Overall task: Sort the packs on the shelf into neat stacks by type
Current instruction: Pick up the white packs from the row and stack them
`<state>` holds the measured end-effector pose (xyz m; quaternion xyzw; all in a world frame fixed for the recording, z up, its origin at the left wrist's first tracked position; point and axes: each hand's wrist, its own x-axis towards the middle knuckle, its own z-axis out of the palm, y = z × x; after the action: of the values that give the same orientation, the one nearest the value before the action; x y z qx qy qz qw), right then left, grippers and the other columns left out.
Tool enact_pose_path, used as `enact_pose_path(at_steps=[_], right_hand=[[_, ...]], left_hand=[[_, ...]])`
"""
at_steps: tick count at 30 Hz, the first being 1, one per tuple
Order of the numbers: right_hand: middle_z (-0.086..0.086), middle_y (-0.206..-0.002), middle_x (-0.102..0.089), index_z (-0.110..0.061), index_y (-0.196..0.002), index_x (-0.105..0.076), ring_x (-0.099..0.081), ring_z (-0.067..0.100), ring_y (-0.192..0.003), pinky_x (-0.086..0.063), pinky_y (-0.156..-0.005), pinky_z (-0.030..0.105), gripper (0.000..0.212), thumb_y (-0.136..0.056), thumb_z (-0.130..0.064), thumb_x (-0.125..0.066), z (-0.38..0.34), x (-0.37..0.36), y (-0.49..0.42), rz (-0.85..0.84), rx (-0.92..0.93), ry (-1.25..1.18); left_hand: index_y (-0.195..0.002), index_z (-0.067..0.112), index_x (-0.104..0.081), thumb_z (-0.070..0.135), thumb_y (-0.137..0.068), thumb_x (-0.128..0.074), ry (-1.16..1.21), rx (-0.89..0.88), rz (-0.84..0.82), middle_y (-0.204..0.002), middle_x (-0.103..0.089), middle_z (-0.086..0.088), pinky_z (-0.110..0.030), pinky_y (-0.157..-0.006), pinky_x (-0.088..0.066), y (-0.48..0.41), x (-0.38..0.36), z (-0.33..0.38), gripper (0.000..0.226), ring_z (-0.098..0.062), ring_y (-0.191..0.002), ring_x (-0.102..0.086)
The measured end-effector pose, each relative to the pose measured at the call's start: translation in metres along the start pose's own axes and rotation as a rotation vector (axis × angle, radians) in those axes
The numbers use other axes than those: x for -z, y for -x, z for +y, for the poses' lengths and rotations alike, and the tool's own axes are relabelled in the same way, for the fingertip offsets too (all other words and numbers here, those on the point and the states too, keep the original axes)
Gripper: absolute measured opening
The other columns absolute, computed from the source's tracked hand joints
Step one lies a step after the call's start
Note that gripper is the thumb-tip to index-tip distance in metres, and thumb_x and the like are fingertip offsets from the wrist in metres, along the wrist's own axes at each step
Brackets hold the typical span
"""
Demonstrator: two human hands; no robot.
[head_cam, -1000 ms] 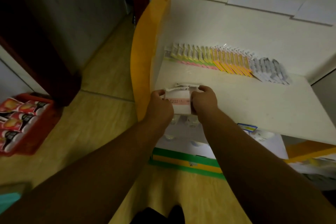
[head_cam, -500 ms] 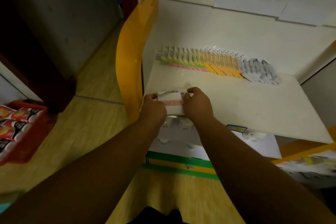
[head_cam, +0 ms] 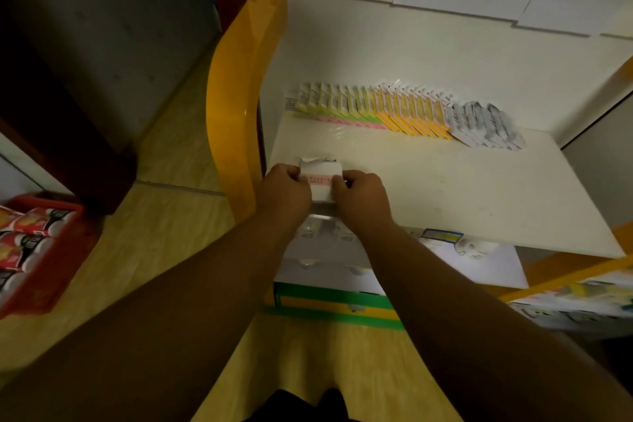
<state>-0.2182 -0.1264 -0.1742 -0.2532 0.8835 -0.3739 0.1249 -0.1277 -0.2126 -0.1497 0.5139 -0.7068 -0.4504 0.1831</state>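
Step looks like squaring up white packs (head_cam: 320, 186) at the shelf (head_cam: 462, 192) front-left, about 7 o'clock. Left hand (head_cam: 286, 190) and right hand (head_cam: 361, 197) are both curled on them, pinching from 9 and 3. The sorted row (head_cam: 394, 110) runs along the back at 12. Next, probably: carry them back and seat them by type, keeping the edges flush.

Red crate (head_cam: 58, 267) of cans (head_cam: 30, 219) at left edge, dark cabinet (head_cam: 68, 134) upper left, green-yellow box (head_cam: 329, 300) bottom centre, wood floor (head_cam: 164, 233).
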Motion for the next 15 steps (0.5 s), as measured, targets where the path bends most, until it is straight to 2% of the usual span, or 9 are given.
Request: enact_pose_path(at_steps=[2, 4, 8, 11, 15], right_hand=[[0.011, -0.113, -0.067, -0.014, -0.122, -0.069, -0.065, 0.018, -0.088, -0.048, -0.067, 0.017, 0.036, -0.1, -0.036, -0.051, 0.002, -0.005, 0.001, 0.034, -0.017, 0.041], [0.011, -0.113, -0.065, -0.015, -0.123, -0.068, -0.062, 0.019, -0.088, -0.048, -0.072, 0.025, 0.038, -0.101, -0.039, -0.048, 0.002, -0.007, 0.004, 0.061, 0.004, 0.118], [0.011, -0.116, -0.062, -0.014, -0.125, -0.064, -0.061, 0.024, -0.096, -0.041, -0.074, 0.027, 0.039, -0.101, -0.041, -0.048, -0.002, -0.003, 0.006, 0.109, -0.019, 0.172], [0.011, -0.112, -0.068, -0.013, -0.121, -0.065, -0.064, 0.025, -0.097, -0.04, -0.072, 0.026, 0.037, -0.1, -0.04, -0.052, -0.004, -0.001, 0.003, 0.134, -0.048, 0.132], [0.007, -0.117, -0.071, -0.013, -0.125, -0.067, -0.065, 0.023, -0.104, -0.045, -0.082, 0.025, 0.036, -0.099, -0.036, -0.057, -0.003, 0.003, -0.001, 0.144, -0.092, 0.038]], left_hand=[[-0.133, 0.014, -0.055, 0.02, -0.099, -0.055, -0.083, -0.03, -0.028, -0.132, -0.059, -0.008, -0.026, -0.084, -0.05, -0.002, -0.001, -0.007, 0.035, -0.028, -0.118, -0.058], [-0.137, 0.015, -0.052, 0.021, -0.098, -0.055, -0.168, -0.064, -0.047, -0.131, -0.059, -0.009, -0.031, -0.091, -0.051, -0.003, -0.004, -0.011, 0.039, -0.027, -0.118, -0.058], [-0.138, 0.015, -0.05, 0.023, -0.096, -0.057, -0.226, -0.124, -0.096, -0.13, -0.06, -0.007, -0.037, -0.096, -0.052, -0.003, -0.008, -0.012, 0.043, -0.027, -0.117, -0.058], [-0.132, 0.016, -0.052, 0.022, -0.091, -0.064, -0.256, -0.2, -0.182, -0.124, -0.062, -0.006, -0.039, -0.093, -0.053, -0.003, -0.008, -0.014, 0.044, -0.026, -0.111, -0.06], [-0.126, 0.019, -0.055, 0.022, -0.085, -0.067, -0.378, -0.301, -0.188, -0.117, -0.065, -0.004, -0.042, -0.088, -0.055, -0.011, -0.004, -0.019, 0.044, -0.024, -0.104, -0.062]])
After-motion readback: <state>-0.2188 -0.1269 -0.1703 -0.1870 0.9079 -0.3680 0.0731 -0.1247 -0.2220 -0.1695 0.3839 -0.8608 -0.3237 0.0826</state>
